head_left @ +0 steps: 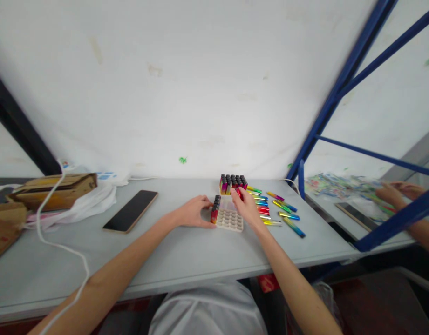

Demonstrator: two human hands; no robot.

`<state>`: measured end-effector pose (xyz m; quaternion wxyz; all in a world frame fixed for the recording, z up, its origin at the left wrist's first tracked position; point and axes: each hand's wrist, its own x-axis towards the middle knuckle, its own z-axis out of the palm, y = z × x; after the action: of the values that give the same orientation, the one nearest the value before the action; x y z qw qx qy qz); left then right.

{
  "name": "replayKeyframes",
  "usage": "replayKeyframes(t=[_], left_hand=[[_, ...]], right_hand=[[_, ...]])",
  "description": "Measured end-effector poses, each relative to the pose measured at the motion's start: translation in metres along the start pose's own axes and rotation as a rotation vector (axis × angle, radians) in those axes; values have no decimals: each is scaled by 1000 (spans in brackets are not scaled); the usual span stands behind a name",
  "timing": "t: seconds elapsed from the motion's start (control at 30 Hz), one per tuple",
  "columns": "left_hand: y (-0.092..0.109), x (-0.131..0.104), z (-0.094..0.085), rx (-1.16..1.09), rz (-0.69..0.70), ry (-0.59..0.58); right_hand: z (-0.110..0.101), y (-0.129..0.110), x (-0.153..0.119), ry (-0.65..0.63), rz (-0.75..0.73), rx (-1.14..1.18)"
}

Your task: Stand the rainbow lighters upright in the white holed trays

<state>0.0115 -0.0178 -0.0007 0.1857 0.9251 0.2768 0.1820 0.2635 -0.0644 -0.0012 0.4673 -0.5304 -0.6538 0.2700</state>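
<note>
A pale tray (230, 220) with rows of round-cornered slots lies on the table, and a row of black-topped lighters (215, 210) stands upright along its left edge. My left hand (196, 211) curves around that edge, thumb at the front corner and fingers at the back, holding the tray. Over the tray's right side, my right hand (247, 205) is closed in a pinch on a red lighter (239, 192), partly hidden by the fingers. Just behind stands a block of upright lighters (233, 181). Several shiny coloured lighters (263, 210) lie to the right of my right hand.
A dark phone (132, 211) lies at the left. Beyond it are a cardboard box (57, 190), plastic wrapping and a white cable (43, 232). Blue metal bars (326, 116) rise at the right; past them are another person's hands (398, 193), a phone and colourful packets.
</note>
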Motion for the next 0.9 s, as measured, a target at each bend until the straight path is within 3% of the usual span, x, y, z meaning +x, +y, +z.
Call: replayKeyframes(t=[0.13, 0.27, 0.37, 0.9], left_hand=[[-1, 0, 0, 9, -4, -4], [1, 0, 0, 21, -12, -15], [1, 0, -1, 29, -18, -19], [2, 0, -1, 41, -31, -30]], right_hand=[[2, 3, 0, -45, -46, 46], [-3, 0, 0, -46, -167, -216], [-6, -1, -1, -90, -160, -363], [-8, 1, 1, -248, -260, -556]])
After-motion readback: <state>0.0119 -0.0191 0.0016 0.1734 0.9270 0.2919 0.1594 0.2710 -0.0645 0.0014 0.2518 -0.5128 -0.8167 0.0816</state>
